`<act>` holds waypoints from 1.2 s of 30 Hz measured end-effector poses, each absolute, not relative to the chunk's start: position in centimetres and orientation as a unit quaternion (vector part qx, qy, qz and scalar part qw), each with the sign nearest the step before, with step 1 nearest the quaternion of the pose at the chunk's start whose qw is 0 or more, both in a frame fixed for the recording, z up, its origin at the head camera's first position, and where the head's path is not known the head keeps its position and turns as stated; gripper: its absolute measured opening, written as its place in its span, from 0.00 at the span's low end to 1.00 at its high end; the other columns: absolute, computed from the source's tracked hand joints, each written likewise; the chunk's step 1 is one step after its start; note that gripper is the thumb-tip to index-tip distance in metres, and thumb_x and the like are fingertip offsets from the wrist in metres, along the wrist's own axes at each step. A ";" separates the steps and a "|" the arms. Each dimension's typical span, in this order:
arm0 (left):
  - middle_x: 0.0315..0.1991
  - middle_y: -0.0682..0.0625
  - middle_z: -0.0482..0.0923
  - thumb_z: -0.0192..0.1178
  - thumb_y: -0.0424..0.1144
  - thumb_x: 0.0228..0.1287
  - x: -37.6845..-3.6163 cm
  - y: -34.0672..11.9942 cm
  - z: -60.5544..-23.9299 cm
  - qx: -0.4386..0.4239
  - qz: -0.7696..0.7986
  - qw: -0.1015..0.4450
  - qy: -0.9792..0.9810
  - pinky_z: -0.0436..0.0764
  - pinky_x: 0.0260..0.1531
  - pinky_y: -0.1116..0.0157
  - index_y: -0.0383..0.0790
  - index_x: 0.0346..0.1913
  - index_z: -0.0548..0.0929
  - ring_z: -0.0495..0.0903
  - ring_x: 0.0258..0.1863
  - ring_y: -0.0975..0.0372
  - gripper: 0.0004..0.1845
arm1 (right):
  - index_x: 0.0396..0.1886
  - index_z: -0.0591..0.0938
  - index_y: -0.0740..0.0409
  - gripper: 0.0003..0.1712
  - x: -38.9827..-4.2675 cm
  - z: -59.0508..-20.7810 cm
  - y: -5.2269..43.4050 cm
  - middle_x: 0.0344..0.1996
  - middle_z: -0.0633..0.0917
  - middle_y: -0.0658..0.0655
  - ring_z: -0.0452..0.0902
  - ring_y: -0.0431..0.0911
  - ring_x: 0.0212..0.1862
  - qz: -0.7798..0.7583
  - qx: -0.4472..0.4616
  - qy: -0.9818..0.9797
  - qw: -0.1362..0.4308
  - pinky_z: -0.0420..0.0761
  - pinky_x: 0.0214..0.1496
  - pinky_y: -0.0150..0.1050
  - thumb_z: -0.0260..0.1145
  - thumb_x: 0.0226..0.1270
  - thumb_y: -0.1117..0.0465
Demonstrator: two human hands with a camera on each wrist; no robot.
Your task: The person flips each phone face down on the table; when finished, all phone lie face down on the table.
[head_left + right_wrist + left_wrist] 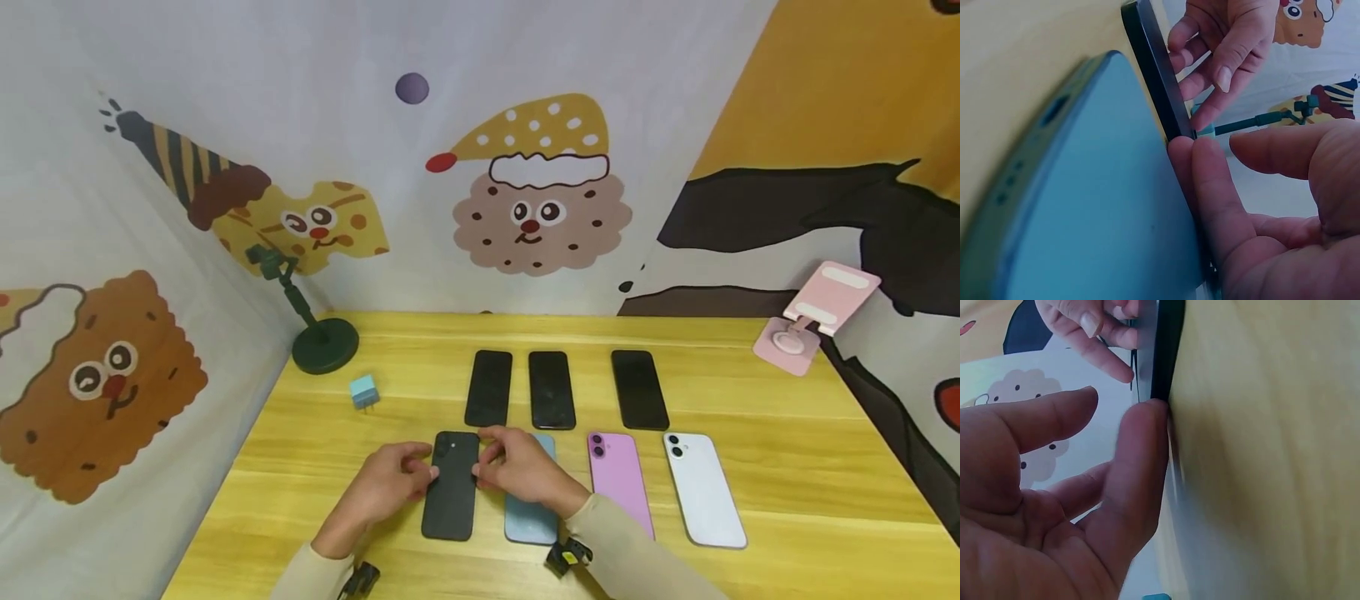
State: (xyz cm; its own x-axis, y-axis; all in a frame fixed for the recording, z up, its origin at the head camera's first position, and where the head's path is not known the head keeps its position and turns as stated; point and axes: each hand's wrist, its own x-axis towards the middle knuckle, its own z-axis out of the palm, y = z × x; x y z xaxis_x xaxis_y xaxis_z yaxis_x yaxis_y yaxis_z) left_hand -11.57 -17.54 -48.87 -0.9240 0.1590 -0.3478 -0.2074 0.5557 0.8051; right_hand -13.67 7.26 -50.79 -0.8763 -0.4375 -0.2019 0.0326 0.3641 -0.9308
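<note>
black phone lies flat, long axis pointing away, camera end far.

You have open tabletop right of the white phone and left of the black phone, though the blue phone lies just beside it, three dark phones line the far side, and the green stand occupies the far-left corner.
</note>
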 end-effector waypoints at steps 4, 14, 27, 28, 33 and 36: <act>0.38 0.50 0.88 0.68 0.42 0.73 -11.7 -17.6 -48.7 -0.010 0.462 0.191 0.866 0.82 0.31 0.64 0.30 0.66 0.81 0.84 0.31 0.61 0.26 | 0.75 0.71 0.70 0.38 -13.8 -50.8 7.6 0.40 0.89 0.55 0.88 0.45 0.39 -0.564 -0.135 0.785 0.218 0.84 0.39 0.35 0.72 0.71 0.60; 0.46 0.51 0.88 0.65 0.47 0.76 -13.1 -17.4 -47.7 0.007 0.447 0.148 0.882 0.83 0.42 0.60 0.37 0.64 0.85 0.83 0.42 0.61 0.22 | 0.70 0.76 0.71 0.27 -14.9 -50.0 8.1 0.40 0.89 0.65 0.90 0.54 0.40 -0.594 -0.120 0.773 0.189 0.91 0.44 0.42 0.67 0.75 0.65; 0.52 0.47 0.87 0.62 0.46 0.78 -17.0 -15.1 -48.5 0.043 0.488 0.140 0.860 0.84 0.51 0.55 0.39 0.66 0.83 0.85 0.50 0.58 0.21 | 0.65 0.81 0.65 0.21 -17.8 -49.2 8.8 0.44 0.88 0.63 0.87 0.57 0.43 -0.576 -0.099 0.800 0.134 0.89 0.46 0.48 0.65 0.79 0.60; 0.53 0.46 0.87 0.62 0.47 0.79 -17.2 -14.9 -48.4 0.043 0.490 0.140 0.859 0.84 0.52 0.54 0.39 0.66 0.83 0.85 0.51 0.57 0.21 | 0.65 0.81 0.65 0.21 -18.0 -49.1 8.8 0.45 0.88 0.63 0.87 0.57 0.44 -0.576 -0.096 0.801 0.131 0.89 0.47 0.49 0.64 0.79 0.60; 0.57 0.44 0.85 0.61 0.47 0.79 -18.6 -14.0 -48.4 0.033 0.509 0.148 0.847 0.85 0.52 0.53 0.40 0.68 0.82 0.84 0.52 0.55 0.22 | 0.66 0.81 0.63 0.21 -19.2 -48.9 9.1 0.49 0.87 0.64 0.87 0.56 0.48 -0.574 -0.088 0.805 0.124 0.90 0.48 0.48 0.64 0.79 0.59; 0.59 0.44 0.84 0.61 0.48 0.79 -19.4 -13.8 -48.7 0.027 0.524 0.152 0.838 0.84 0.52 0.53 0.41 0.68 0.81 0.83 0.55 0.54 0.23 | 0.66 0.81 0.63 0.22 -20.0 -49.2 9.3 0.48 0.87 0.62 0.87 0.57 0.50 -0.577 -0.079 0.804 0.118 0.90 0.48 0.46 0.65 0.79 0.58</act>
State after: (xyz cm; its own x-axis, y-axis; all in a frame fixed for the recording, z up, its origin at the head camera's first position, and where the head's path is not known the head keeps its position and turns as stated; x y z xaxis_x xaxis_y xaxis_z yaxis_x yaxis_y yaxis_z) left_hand -19.38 -13.77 -48.65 -0.9523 0.2047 -0.2263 -0.1138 0.4500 0.8858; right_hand -20.00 9.29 -49.21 -0.9596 -0.2637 -0.0981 0.0085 0.3213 -0.9469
